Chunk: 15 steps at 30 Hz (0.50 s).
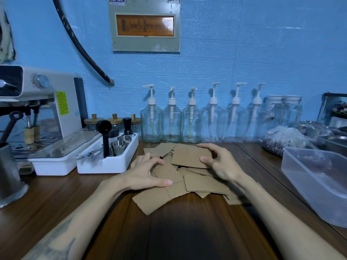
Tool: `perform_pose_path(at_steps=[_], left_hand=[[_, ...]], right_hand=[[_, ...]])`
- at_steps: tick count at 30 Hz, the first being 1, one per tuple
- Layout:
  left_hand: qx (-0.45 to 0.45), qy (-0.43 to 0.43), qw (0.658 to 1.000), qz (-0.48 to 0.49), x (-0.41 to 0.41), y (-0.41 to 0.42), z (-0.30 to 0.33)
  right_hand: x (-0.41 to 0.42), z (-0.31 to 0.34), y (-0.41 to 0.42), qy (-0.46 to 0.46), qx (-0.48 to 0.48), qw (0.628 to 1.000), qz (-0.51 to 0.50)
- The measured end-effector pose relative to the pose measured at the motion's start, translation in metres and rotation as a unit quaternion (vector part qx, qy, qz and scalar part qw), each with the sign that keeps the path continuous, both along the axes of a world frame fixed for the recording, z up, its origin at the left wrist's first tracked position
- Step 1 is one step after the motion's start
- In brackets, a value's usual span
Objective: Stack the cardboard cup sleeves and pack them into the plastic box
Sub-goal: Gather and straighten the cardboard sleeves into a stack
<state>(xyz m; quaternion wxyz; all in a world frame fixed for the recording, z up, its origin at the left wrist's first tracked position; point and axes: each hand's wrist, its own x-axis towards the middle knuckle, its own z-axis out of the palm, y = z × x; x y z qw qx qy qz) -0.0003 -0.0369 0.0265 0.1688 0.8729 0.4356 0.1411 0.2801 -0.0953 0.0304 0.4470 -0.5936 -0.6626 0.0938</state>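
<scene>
Several flat brown cardboard cup sleeves (pixel 204 182) lie in a loose overlapping pile in the middle of the wooden table. My right hand (pixel 220 163) pinches one sleeve (pixel 187 156) by its right edge, thumb on top and fingers over the far edge, holding it slightly above the pile. My left hand (pixel 148 173) rests on the left side of the pile, its curled fingers and thumb around the edges of another sleeve (pixel 168 172). The clear plastic box (pixel 319 184) stands empty at the right edge of the table.
A white tray (pixel 105 164) with metal cups and a black scoop sits just left of the pile. Pump bottles (pixel 191 124) line the blue wall behind. An espresso machine (pixel 47 113) and a metal jug (pixel 9 175) are at the far left. Plastic bags (pixel 285 137) lie behind the box.
</scene>
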Motion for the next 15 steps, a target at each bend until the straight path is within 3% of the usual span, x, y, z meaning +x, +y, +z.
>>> perform_pose_path(at_steps=[4,6,9,15], left_hand=[[-0.053,-0.022,0.998,0.011,0.000,-0.001,0.004],[-0.106,-0.106,0.989,0.010,-0.002,-0.001,0.006],[-0.161,-0.263,0.951,0.001,-0.007,0.001,0.011],[-0.157,-0.471,0.868,0.014,-0.004,-0.006,0.024]], right_hand=[[-0.001,0.001,0.000,-0.005,-0.001,1.000,-0.003],[0.000,0.001,0.000,0.002,0.000,1.000,-0.002],[0.001,0.000,0.001,0.010,0.003,1.000,0.001],[-0.001,-0.004,0.007,0.042,-0.002,0.998,0.040]])
